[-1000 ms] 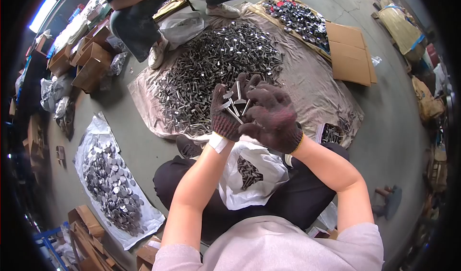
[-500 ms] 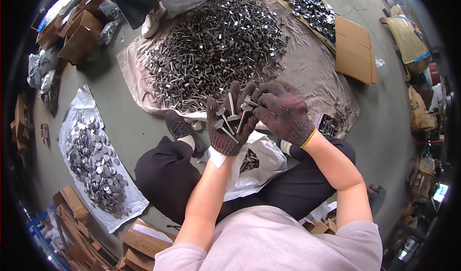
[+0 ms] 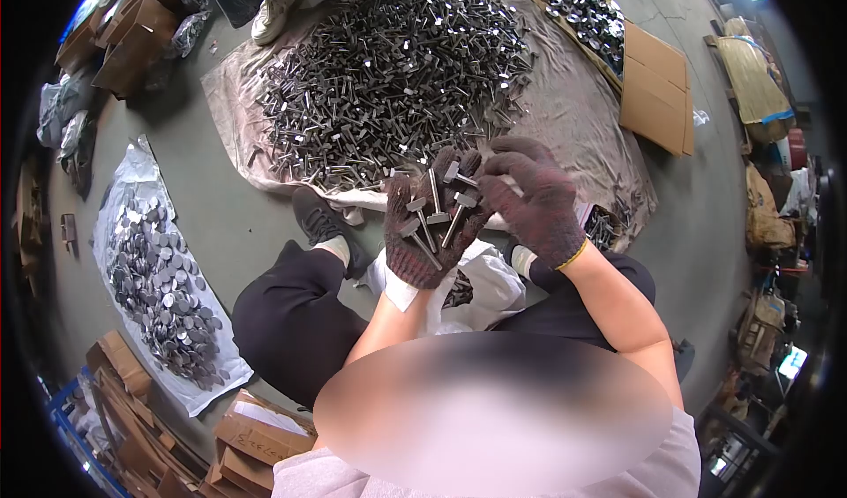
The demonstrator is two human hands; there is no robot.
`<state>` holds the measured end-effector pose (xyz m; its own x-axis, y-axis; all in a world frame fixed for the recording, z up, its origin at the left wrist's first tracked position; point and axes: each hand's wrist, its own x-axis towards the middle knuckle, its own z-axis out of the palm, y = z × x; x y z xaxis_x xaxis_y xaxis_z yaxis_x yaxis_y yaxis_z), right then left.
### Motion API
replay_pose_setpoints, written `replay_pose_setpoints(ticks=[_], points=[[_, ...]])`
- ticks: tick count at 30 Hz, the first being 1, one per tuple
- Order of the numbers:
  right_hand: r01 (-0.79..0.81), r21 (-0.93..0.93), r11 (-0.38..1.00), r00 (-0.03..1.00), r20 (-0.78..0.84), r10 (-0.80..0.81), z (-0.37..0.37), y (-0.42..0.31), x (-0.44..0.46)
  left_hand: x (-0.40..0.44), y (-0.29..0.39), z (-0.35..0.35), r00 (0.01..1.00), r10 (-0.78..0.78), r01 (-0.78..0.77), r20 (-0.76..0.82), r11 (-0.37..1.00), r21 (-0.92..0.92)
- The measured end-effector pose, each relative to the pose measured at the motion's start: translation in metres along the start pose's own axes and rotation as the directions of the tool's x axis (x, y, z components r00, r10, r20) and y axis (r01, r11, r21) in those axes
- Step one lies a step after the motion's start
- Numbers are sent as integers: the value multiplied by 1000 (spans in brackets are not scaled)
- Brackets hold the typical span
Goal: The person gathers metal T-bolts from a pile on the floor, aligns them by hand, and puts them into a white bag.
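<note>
My left hand (image 3: 418, 255), in a dark knitted glove with reddish patches, is palm up with curled fingers, cradling several metal T-head bolts (image 3: 430, 220). My right hand (image 3: 538, 200), gloved alike with a yellow cuff edge, is bent in a pinch just right of the left fingertips. Its fingertips meet the shank end of another T-head bolt (image 3: 460, 176), whose head lies over the left fingers. Below the hands, between my legs, sits a white sack (image 3: 485, 277) with dark metal pieces inside, partly hidden by the left hand.
A large pile of bolts (image 3: 397, 74) covers a cloth (image 3: 573, 92) ahead. Flat metal discs (image 3: 168, 295) lie on white sheeting at left. A flattened carton (image 3: 655, 88) is at right, cardboard boxes (image 3: 137, 44) at upper left. Another person's shoe (image 3: 272, 13) stands by the pile.
My right hand has shifted slightly right and down, and its fingers look less tightly curled. The bolt at its fingertips now lies nearer the left fingers. The view has tilted slightly.
</note>
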<state>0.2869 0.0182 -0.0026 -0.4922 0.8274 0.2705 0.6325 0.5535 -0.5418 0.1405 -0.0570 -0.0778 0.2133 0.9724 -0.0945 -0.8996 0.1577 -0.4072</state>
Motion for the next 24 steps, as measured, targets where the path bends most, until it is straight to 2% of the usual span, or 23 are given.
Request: replay_pose_setpoints(ticks=[2, 4, 5, 6, 7, 9, 11, 12, 15, 16, 17, 20, 24], points=[[-168, 124, 978, 984, -32, 173, -2, 2, -1, -1, -1, 4, 1000, 7, -7, 1, 1000, -1], [-187, 123, 975, 982, -5, 189, -4, 8, -4, -1, -3, 13, 999, -2, 7, -44, 995, 104], [-208, 120, 971, 978, 18, 207, -4, 9, -4, 0, -3, 8, 999, -2, 7, -45, 995, 103], [-210, 120, 970, 978, 19, 209, -5, 7, -5, 2, -3, 0, 999, -1, 1, -32, 1000, 11], [-177, 103, 979, 984, 45, 174, -7, 3, -6, 3, -2, -6, 1000, 3, -4, -20, 997, -81], [-148, 87, 985, 987, 74, 141, -7, 0, -6, 4, -2, -7, 1000, 0, -3, -27, 996, -85], [57, -34, 998, 995, 79, -54, -7, 2, -5, 4, -3, -8, 999, -5, 1, -38, 996, -94], [53, -34, 998, 995, 82, -50, -8, 2, -5, 4, -4, -8, 999, -8, 4, -44, 995, -98], [-32, 7, 999, 992, 126, 31, -9, 3, -10, 3, -5, -11, 999, -15, 13, -37, 998, -65], [-119, 55, 991, 985, 129, 111, -8, 4, -10, 3, -5, -12, 1000, -22, 22, -13, 1000, -21], [-203, 101, 974, 973, 134, 189, -7, 6, -10, 5, -9, -6, 996, 25, -23, -90, 1000, 21], [-250, 74, 965, 965, 95, 243, -6, 10, -10, 5, -5, -12, 998, 12, -15, -68, 999, -43], [-239, 69, 969, 970, 59, 235, 1, 19, -15, 4, -1, -15, 999, 7, -13, -52, 994, -108]])
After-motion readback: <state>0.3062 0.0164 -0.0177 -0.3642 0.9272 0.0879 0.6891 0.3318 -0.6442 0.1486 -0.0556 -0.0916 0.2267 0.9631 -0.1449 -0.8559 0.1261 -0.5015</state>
